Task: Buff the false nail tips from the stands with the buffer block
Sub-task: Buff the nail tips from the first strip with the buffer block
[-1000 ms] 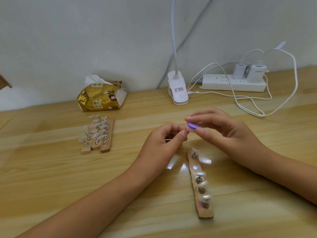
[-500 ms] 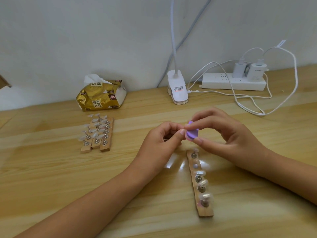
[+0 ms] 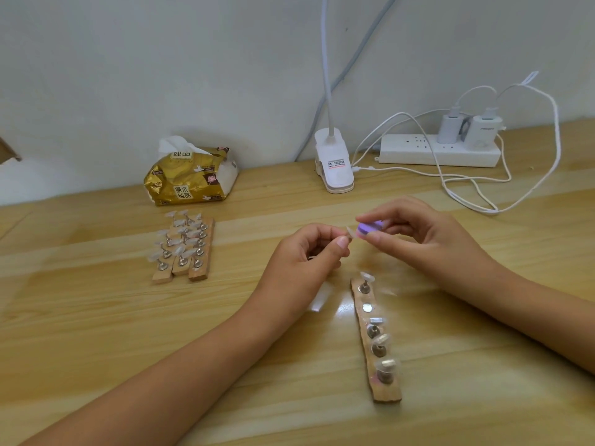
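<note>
My left hand [image 3: 304, 257] pinches a clear false nail tip [image 3: 351, 233] on its small holder, raised above the table. My right hand [image 3: 421, 236] grips a small purple buffer block [image 3: 370, 227] between thumb and fingers, its end against the tip. Just below the hands lies a wooden stand [image 3: 376, 339] with several nail tips on metal pegs and one bare round magnet [image 3: 367, 307]. Further left, three more wooden stands [image 3: 183, 249] lie side by side, full of clear tips.
A gold tissue pack [image 3: 190, 178] sits at the back left. A white clip lamp base [image 3: 333, 162] stands by the wall. A power strip [image 3: 439, 149] with two chargers and looping white cables [image 3: 483, 188] fills the back right.
The right hand swung the purple block from upright against the tip to lying flatter and slightly higher. The left hand stayed nearly still, holding the tip.
</note>
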The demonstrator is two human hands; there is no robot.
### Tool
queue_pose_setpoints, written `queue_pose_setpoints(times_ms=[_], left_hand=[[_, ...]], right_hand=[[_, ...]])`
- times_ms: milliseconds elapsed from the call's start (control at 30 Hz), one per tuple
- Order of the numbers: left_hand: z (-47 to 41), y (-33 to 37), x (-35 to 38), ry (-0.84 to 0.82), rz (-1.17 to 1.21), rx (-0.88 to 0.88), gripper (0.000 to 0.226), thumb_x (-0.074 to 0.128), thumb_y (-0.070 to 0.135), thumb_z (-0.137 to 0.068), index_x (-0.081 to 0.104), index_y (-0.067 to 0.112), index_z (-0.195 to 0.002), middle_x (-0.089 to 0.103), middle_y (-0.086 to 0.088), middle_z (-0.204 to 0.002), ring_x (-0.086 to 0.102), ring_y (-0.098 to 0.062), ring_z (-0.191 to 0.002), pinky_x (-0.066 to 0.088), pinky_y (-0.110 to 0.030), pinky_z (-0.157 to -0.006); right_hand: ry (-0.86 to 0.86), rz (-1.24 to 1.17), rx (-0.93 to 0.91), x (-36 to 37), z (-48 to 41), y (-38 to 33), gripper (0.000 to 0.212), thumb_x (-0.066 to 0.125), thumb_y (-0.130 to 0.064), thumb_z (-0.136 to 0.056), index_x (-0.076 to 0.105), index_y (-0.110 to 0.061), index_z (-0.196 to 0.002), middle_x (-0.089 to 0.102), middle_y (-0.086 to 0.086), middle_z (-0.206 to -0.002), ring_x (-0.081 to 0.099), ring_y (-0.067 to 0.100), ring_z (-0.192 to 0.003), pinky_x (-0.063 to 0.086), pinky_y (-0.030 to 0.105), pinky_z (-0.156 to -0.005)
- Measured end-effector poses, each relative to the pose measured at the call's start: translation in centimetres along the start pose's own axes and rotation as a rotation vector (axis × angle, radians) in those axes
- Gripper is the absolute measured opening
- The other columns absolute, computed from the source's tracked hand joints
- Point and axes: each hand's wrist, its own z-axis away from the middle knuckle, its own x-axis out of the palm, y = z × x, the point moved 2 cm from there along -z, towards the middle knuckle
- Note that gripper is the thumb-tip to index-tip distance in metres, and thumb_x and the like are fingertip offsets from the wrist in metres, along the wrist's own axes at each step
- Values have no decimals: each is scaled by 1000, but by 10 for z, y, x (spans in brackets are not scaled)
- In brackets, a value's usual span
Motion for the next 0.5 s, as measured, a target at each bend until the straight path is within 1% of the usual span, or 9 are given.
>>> queue_pose_setpoints(times_ms=[67,133,167,233,300,333,433,500], left_hand=[[0,0,0,-4,-8,7,12,60,12,-92,67,21,-88,66,15,-70,58,5,-67,45,-10,-67],[0,1,0,-6,-12,10,11,61,12,-92,67,20,-90,66,13,-73,57,5,-67,45,-10,-67],[0,1,0,-4,-8,9,10,60,12,-92,67,20,-90,65,12,-74,57,5,-67,45,-10,-67],[1,0,-1,6,22,6,11,60,11,-92,66,19,-90,65,14,-71,57,4,-67,45,-10,-68],[1,1,-1,-2,48,14,12,59,10,-92,66,19,-90,65,14,-72,58,2,-70,46,-11,-70],[1,1,-1,-8,59,19,12,59,10,-92,67,18,-91,66,13,-74,59,1,-74,47,-12,-72],[1,1,-1,-7,131,11,10,58,8,-93,66,13,-96,69,7,-84,63,-2,-85,49,-16,-77],[0,1,-2,-6,179,-3,11,57,7,-93,64,12,-98,71,3,-88,65,-4,-90,50,-16,-79]], right_hand=[[-3,-58,-74,0,3,-5,22,73,-32,-87,71,-24,-107,65,2,-108,64,16,-100,52,28,-94],[-63,-5,-171,5,6,-8,22,71,-29,-89,70,-21,-109,64,-2,-108,63,22,-104,51,27,-93],[-83,25,-159,6,6,-6,21,71,-30,-89,70,-22,-109,64,-4,-107,63,22,-104,50,27,-92],[-62,29,-46,4,3,-3,22,71,-35,-85,71,-25,-105,65,-3,-104,63,14,-101,50,22,-91],[-18,-62,71,0,0,-2,29,69,-37,-76,72,-26,-103,69,3,-102,65,10,-96,51,17,-87],[4,-116,99,-2,0,-3,30,67,-37,-77,71,-24,-104,71,5,-102,66,9,-95,51,15,-85],[24,-206,88,-1,2,-5,31,58,-33,-85,67,-17,-111,71,7,-100,68,12,-93,52,16,-82],[23,-230,76,0,3,-8,31,55,-31,-87,65,-16,-112,71,7,-99,68,12,-91,53,18,-82]])
